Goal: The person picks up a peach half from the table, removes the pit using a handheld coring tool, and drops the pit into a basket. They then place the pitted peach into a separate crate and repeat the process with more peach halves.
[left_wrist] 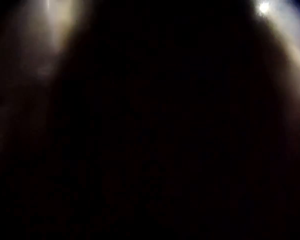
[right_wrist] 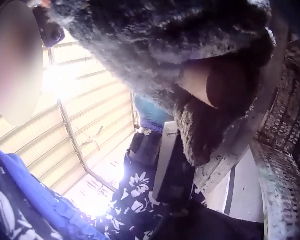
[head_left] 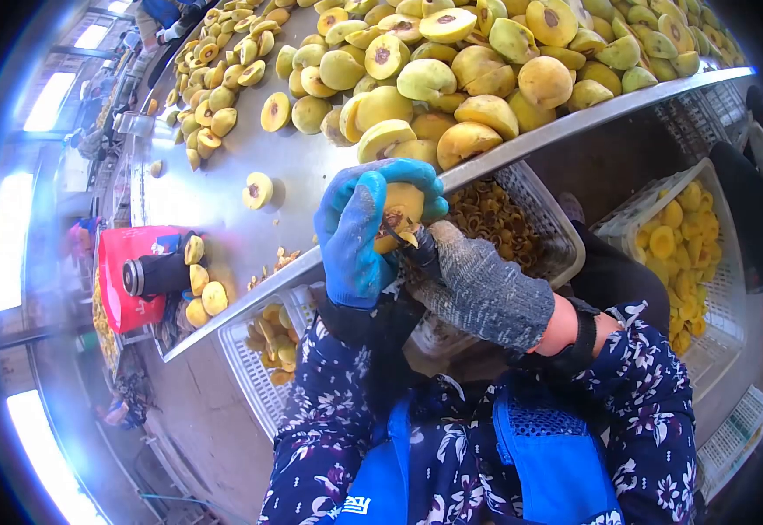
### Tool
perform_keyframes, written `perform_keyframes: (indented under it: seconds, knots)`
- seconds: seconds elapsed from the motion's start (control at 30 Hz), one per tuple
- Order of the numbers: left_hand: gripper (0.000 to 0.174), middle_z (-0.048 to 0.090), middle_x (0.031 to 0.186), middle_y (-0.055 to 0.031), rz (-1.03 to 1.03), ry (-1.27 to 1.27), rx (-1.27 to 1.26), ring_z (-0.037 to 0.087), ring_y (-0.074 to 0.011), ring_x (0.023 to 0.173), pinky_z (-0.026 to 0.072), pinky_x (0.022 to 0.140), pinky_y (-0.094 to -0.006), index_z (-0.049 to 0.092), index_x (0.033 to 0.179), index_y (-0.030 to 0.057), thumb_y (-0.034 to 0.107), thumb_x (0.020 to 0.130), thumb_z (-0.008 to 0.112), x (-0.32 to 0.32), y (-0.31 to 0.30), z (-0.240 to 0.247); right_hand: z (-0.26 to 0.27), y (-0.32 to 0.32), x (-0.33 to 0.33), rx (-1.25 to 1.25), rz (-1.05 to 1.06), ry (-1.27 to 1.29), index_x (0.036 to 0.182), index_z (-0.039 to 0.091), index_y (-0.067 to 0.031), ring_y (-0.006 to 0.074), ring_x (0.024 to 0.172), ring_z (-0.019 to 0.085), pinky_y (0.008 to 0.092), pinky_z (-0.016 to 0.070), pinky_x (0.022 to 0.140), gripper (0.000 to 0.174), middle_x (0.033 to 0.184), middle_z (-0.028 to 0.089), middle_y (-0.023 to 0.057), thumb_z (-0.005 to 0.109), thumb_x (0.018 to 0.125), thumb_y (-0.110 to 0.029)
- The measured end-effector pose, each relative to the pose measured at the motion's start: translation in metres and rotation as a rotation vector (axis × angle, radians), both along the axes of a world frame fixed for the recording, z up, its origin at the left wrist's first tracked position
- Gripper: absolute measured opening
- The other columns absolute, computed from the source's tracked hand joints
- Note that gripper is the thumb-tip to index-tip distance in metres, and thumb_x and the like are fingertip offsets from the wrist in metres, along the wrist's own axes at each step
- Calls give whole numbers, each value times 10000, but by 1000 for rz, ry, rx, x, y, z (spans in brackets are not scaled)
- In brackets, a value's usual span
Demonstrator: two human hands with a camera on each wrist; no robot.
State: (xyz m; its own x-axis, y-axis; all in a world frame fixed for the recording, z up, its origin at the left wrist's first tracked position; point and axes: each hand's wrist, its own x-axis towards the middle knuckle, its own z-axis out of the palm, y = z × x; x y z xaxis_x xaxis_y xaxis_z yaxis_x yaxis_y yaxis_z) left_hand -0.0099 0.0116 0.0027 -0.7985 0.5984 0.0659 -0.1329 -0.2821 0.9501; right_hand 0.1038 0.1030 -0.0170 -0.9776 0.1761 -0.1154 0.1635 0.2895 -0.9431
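Note:
My left hand, in a blue rubber-coated glove, holds a yellow peach half over the table's near edge, its cut face towards the right hand. The right hand, in a grey knitted glove, grips a small tool with a dark handle and a thin curved metal tip. That tip is at the brown centre of the peach half, where a loose shred of flesh shows. In the right wrist view, the gloved fingers curl round the handle. Nearly everything is dark in the left wrist view.
Many peach halves are heaped on the metal table. Below its raised rim stand a crate of brown scraps and a left crate with peach pieces. Another peach crate is at right. A thermos lies by a red bag.

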Motion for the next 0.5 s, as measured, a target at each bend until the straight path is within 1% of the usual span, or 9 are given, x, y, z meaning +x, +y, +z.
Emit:
perform_keyframes:
  seconds: [0.03,0.07,0.13,0.27,0.33,0.37,0.43,0.47,0.5]
  knots:
    - [374,645,966,-218,-66,-41,29,663,-293,811,582,715,-403,562,1053,-59,298,953,509,-3,-1,1,-4,0,0,-23,12,56,1164,466,-25,440,841,618,467,499,671,443,896,630,235,680,833,-225]
    - [318,653,959,-206,-131,-83,57,664,-271,795,576,716,-379,572,1043,-49,248,932,567,-4,-2,2,-6,0,2,-28,13,51,1164,466,-25,440,841,618,467,499,671,443,896,630,235,680,833,-225]
    - [313,654,958,-205,-154,-89,37,663,-266,795,576,711,-376,575,1036,-47,246,927,575,-4,-4,5,-4,0,3,-89,22,57,1184,472,-27,417,861,627,438,504,693,454,924,626,222,684,833,-219]
    - [289,659,950,-194,-243,-122,2,664,-253,797,576,705,-372,591,1003,-40,234,910,598,-4,-5,6,0,2,5,-147,89,125,1181,479,-13,410,909,621,425,505,735,457,940,624,219,686,831,-221]
    - [281,662,945,-191,-249,-124,-2,665,-251,797,578,704,-373,596,996,-38,229,906,601,-4,-4,11,-1,2,2,-115,86,233,1155,476,4,335,776,668,377,522,665,434,894,636,197,678,840,-216]
    - [273,665,939,-188,-258,-118,0,666,-248,797,579,702,-373,601,989,-36,223,902,605,-4,-5,12,5,7,2,-117,93,230,1155,476,4,335,776,668,377,522,665,434,894,636,197,678,840,-216]
    - [275,665,936,-187,-260,-118,-4,666,-246,798,581,701,-374,604,990,-36,224,901,604,-5,-6,12,31,22,1,-516,290,-172,1081,498,6,212,579,647,298,511,533,365,808,629,149,681,834,-192]
    - [277,666,933,-186,-273,-121,-8,667,-243,800,583,700,-375,606,992,-37,225,901,602,-4,-7,11,31,23,2,-517,295,-175,1081,498,6,212,579,647,298,511,533,365,808,629,149,681,834,-192]
    - [277,666,933,-186,-267,-125,-9,667,-243,800,583,700,-375,606,992,-37,225,901,602,-5,-7,9,31,24,4,-845,351,-271,1036,511,0,165,521,609,261,484,483,320,756,611,116,685,828,-170]
